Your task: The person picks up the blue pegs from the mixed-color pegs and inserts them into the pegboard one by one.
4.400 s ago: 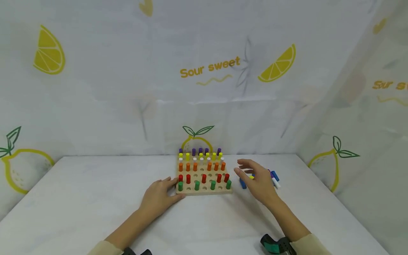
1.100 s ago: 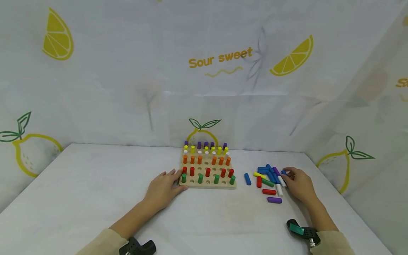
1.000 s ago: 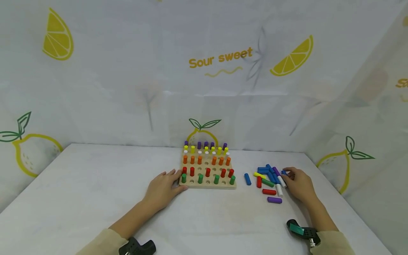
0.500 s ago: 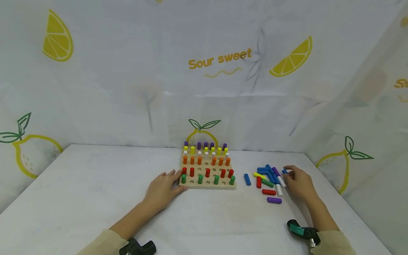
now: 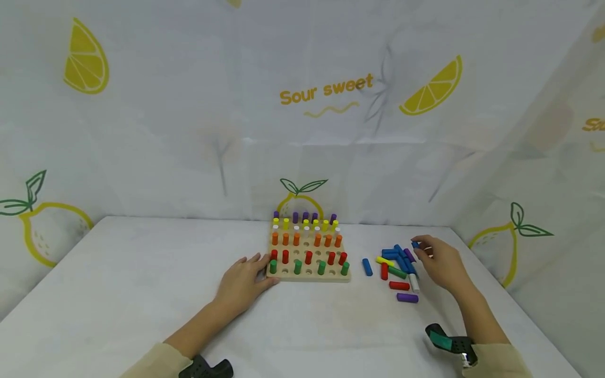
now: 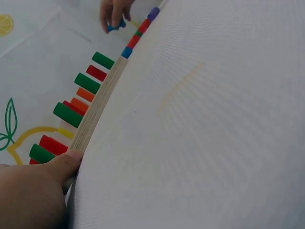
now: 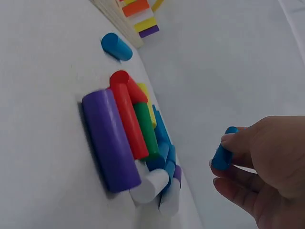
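A wooden pegboard (image 5: 309,279) stands at the middle of the table with rows of green, red, orange, white, yellow and purple pegs, and some bare holes. My left hand (image 5: 238,286) holds its near left corner, the thumb at the front edge and the fingers along the left side. Between thumb and fingertips, my right hand (image 5: 441,262) pinches a blue peg (image 7: 224,155), held above the table by the loose pile. Several blue pegs (image 5: 389,252), a yellow peg (image 5: 384,260), a green peg (image 5: 396,272) and a white peg (image 5: 414,283) lie there.
Two red pegs (image 5: 399,285) and a purple peg (image 5: 407,297) lie at the pile's near side. One blue peg (image 5: 367,266) rests apart, between board and pile. A lemon-printed cloth (image 5: 189,131) hangs behind the white table (image 5: 302,336).
Over the last second my right hand has lifted the blue peg from beside the pile, up and slightly left. Earlier it was nearer the board. My left hand stays at the board's corner.
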`<state>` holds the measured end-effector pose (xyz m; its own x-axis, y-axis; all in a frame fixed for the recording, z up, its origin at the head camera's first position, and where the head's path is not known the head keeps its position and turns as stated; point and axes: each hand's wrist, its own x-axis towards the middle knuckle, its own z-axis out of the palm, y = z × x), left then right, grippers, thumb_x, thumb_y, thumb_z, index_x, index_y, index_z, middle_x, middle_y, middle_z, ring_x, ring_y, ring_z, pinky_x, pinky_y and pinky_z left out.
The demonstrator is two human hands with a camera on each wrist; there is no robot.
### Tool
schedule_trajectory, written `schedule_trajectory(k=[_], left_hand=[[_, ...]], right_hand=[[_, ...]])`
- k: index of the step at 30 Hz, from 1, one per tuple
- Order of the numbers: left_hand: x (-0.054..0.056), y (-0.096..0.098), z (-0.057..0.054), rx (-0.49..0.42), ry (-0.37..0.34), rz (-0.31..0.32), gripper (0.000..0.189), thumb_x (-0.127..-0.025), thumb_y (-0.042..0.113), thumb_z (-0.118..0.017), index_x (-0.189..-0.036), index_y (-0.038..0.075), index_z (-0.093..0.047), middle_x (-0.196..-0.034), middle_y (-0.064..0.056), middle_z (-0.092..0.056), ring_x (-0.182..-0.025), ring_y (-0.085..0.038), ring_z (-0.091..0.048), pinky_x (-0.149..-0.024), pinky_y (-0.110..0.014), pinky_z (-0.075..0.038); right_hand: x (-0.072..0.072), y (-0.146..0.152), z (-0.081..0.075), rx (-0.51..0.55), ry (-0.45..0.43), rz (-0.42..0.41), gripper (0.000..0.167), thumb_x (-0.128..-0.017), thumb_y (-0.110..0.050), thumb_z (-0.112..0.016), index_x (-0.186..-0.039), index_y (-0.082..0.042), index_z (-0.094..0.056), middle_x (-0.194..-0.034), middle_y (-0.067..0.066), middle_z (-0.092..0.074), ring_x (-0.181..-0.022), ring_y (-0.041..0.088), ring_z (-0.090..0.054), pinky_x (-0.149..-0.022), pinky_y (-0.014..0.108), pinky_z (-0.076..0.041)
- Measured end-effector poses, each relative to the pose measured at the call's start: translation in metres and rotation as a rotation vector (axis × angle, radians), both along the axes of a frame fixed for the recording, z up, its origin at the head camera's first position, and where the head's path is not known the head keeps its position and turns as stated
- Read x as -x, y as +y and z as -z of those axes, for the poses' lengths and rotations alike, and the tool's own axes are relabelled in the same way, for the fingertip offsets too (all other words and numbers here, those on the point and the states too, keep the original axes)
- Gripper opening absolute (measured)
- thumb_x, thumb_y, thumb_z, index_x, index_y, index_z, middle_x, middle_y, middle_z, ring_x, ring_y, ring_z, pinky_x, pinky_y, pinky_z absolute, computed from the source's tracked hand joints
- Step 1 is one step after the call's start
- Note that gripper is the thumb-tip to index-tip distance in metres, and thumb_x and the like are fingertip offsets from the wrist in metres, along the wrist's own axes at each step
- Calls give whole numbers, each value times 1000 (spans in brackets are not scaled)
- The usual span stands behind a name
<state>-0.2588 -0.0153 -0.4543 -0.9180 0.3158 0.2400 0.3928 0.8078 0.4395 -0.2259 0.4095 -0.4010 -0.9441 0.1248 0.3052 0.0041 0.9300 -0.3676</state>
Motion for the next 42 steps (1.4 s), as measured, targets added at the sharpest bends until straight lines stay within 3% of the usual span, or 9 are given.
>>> schedule_trajectory(k=[8, 18, 24, 30, 38, 42], left_hand=[[1, -1, 3, 8, 15, -3, 64, -89, 45, -74, -140, 8, -61, -139, -15, -64, -134, -32, -59, -118, -51, -42], [5, 0, -1, 1, 19, 5, 63, -90, 44, -74, -141, 8, -61, -139, -16, -64, -134, -33, -59, -118, -52, -41], [1, -1, 2, 21, 23, -1, 62, -91, 44, -72, -140, 7, -61, -138, -16, -65, -133, -33, -60, -117, -52, -43], [-1, 0, 6, 51, 61, 17, 60, -91, 44, -72, -138, 7, -63, -136, -15, -66, -131, -30, -61, -115, -50, -46], [-2, 0, 5, 29, 79, 17, 59, -90, 44, -73, -137, 8, -64, -135, -16, -67, -130, -32, -63, -113, -51, -47], [-1, 0, 4, 42, 83, 25, 59, -91, 43, -73, -136, 7, -64, -135, -15, -67, -130, -31, -62, -114, -51, -46]], right_hand=[[4, -30, -15, 49, 52, -130, 29, -100, -5, -58, -129, 1, -60, -116, 28, -68, -104, 46, -68, -88, 57, -60], [21, -62, -20, 123, 78, -184, 31, -101, -5, -59, -131, 2, -59, -120, 25, -68, -111, 43, -67, -94, 55, -58], [38, -90, -3, 298, 84, -183, 33, -104, -11, -56, -136, -4, -57, -123, 21, -68, -114, 39, -68, -98, 52, -58], [42, -117, 23, 474, 67, -127, 34, -105, -14, -56, -138, -9, -56, -123, 16, -68, -111, 32, -70, -99, 46, -59], [41, -129, 35, 630, 4, -55, 37, -107, -22, -53, -143, -19, -53, -135, 11, -63, -125, 27, -64, -108, 43, -53], [44, -128, 40, 643, 4, -60, 36, -106, -23, -54, -142, -19, -54, -133, 10, -64, -122, 26, -66, -106, 38, -54]])
